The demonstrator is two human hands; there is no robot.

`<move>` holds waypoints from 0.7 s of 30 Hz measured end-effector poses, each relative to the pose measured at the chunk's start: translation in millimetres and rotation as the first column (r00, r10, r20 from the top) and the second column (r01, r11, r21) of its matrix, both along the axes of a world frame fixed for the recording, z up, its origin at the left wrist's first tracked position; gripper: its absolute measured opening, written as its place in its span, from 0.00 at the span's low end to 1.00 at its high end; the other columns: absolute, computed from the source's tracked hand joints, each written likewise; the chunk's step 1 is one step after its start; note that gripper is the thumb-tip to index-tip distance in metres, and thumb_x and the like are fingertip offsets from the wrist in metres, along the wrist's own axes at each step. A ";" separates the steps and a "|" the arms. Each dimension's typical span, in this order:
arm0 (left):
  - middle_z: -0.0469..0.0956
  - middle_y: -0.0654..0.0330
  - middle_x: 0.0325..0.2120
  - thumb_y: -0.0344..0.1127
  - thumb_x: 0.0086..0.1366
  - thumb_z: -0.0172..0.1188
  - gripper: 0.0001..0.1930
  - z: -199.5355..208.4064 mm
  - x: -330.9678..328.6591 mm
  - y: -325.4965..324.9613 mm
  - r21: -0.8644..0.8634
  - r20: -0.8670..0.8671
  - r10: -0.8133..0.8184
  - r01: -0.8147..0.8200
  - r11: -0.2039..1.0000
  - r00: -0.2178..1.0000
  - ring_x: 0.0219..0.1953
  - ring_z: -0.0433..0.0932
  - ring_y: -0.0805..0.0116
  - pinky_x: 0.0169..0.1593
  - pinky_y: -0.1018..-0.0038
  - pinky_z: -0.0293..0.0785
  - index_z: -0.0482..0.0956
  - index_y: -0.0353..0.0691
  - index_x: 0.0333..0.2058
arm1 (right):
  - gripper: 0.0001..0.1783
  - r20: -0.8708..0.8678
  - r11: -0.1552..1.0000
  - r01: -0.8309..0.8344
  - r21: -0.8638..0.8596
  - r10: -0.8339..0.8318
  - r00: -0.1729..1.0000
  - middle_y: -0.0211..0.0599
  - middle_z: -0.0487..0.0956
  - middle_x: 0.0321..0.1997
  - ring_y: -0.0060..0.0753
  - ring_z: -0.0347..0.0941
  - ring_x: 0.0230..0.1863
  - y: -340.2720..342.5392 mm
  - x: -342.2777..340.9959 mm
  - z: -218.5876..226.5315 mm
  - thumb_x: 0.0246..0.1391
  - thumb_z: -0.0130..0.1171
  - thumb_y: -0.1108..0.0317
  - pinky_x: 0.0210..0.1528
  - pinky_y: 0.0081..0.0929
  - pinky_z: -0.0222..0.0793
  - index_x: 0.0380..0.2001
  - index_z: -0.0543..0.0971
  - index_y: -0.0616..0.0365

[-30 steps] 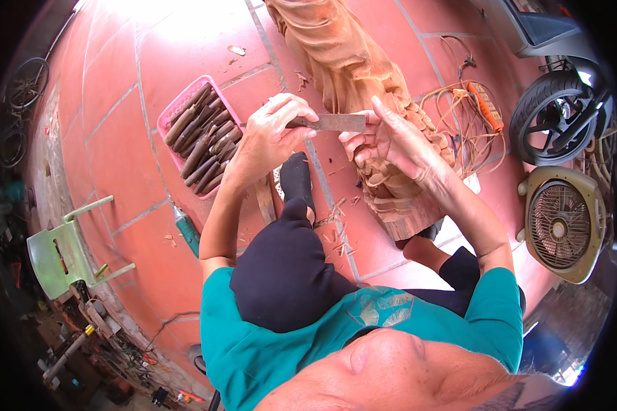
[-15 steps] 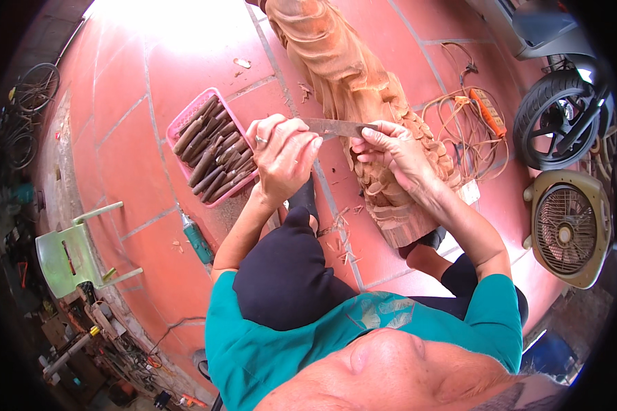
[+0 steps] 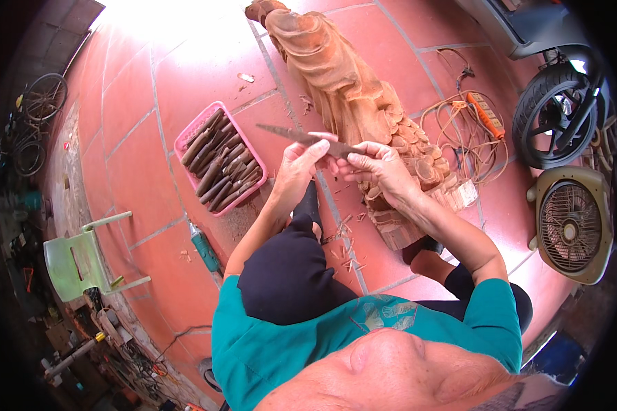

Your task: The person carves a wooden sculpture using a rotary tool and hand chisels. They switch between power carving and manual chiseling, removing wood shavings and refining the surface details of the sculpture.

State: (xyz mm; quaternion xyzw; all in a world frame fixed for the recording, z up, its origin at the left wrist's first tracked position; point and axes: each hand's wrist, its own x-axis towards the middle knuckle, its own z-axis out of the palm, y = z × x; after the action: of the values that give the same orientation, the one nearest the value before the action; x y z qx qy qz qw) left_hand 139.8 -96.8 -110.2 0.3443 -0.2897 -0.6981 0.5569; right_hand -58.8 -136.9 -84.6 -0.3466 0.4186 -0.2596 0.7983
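In front of my chest I hold a long, flat, dark brown tool (image 3: pixel 282 131), shaped like a file, with its tapered end pointing left. The thumb and fingers of my left hand (image 3: pixel 297 166) pinch it near the middle. My right hand (image 3: pixel 385 172) grips its other end, and those fingers hide part of it. Just beyond my hands lies a large carved wooden statue (image 3: pixel 346 75), with flowing folds and a rough, scaly lower part. To the left of my left hand, a pink plastic basket (image 3: pixel 179 144) holds several dark-handled carving tools (image 3: pixel 216 161).
Wood chips (image 3: pixel 347 255) are scattered between my feet. A teal power tool (image 3: pixel 203 250) and a green plastic chair (image 3: pixel 75 264) are on the left. An orange power strip (image 3: pixel 485 115) with tangled cords, a motorbike wheel (image 3: pixel 555 116) and a box fan (image 3: pixel 570 229) stand right.
My left hand has come down and turned, now pinching the tool at its middle. The tool's tapered end has emerged past it on the left.
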 end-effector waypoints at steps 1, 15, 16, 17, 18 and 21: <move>0.81 0.56 0.35 0.32 0.70 0.56 0.14 -0.8 3.4 -2.3 -0.011 -0.005 -0.001 0.001 1.000 1.000 0.32 0.79 0.68 0.38 0.72 0.76 0.75 0.32 0.50 | 0.14 -0.027 0.994 -0.085 -0.074 0.083 0.996 0.39 0.84 0.40 0.26 0.81 0.41 0.6 -1.2 1.8 0.61 0.61 0.68 0.44 0.24 0.78 0.47 0.78 0.64; 0.83 0.52 0.35 0.34 0.69 0.58 0.09 4.9 78.2 -104.7 -0.252 0.474 0.399 -0.314 0.916 0.785 0.32 0.84 0.65 0.39 0.74 0.82 0.80 0.35 0.43 | 0.18 -0.735 0.571 -0.463 -0.678 -0.533 0.419 0.47 0.82 0.46 0.41 0.81 0.46 -7.6 -117.1 -2.4 0.64 0.55 0.63 0.48 0.33 0.74 0.53 0.77 0.59; 0.83 0.52 0.35 0.34 0.69 0.59 0.09 12.7 82.6 -117.8 -0.279 0.516 0.375 -0.263 0.924 0.770 0.32 0.84 0.65 0.39 0.75 0.82 0.81 0.36 0.43 | 0.18 -0.738 0.590 -0.444 -0.674 -0.527 0.421 0.47 0.82 0.45 0.41 0.81 0.46 -7.6 -116.1 -2.4 0.64 0.55 0.62 0.48 0.33 0.74 0.52 0.77 0.60; 0.83 0.52 0.35 0.35 0.68 0.60 0.10 21.8 84.7 -131.2 -0.287 0.575 0.337 -0.202 0.936 0.745 0.33 0.84 0.66 0.40 0.74 0.81 0.81 0.36 0.43 | 0.17 -0.739 0.611 -0.417 -0.673 -0.524 0.424 0.47 0.82 0.45 0.41 0.81 0.45 -7.0 -114.4 -3.1 0.64 0.55 0.62 0.48 0.33 0.74 0.52 0.77 0.60; 0.83 0.53 0.35 0.36 0.67 0.61 0.11 31.2 85.5 -143.4 -0.291 0.632 0.301 -0.141 0.946 0.714 0.34 0.83 0.66 0.41 0.74 0.81 0.81 0.36 0.43 | 0.17 -0.739 0.631 -0.390 -0.670 -0.522 0.426 0.47 0.83 0.44 0.40 0.81 0.45 -7.0 -113.7 -3.8 0.64 0.55 0.62 0.48 0.33 0.74 0.51 0.77 0.60; 0.83 0.54 0.36 0.41 0.65 0.64 0.14 51.3 84.1 -174.1 -0.230 0.736 0.190 -0.023 0.973 0.650 0.36 0.83 0.67 0.43 0.74 0.79 0.81 0.36 0.43 | 0.17 -0.746 0.676 -0.334 -0.657 -0.518 0.419 0.45 0.82 0.44 0.48 0.79 0.46 -6.4 -112.5 -4.5 0.64 0.54 0.58 0.47 0.39 0.72 0.50 0.78 0.54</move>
State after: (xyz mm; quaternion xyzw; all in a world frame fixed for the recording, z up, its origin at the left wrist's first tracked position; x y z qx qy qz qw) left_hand 223.9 -270.9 -58.9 0.5611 -0.5422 -0.4256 0.4584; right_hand -171.3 -143.3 -89.2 -0.6881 0.6562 -0.2231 0.2148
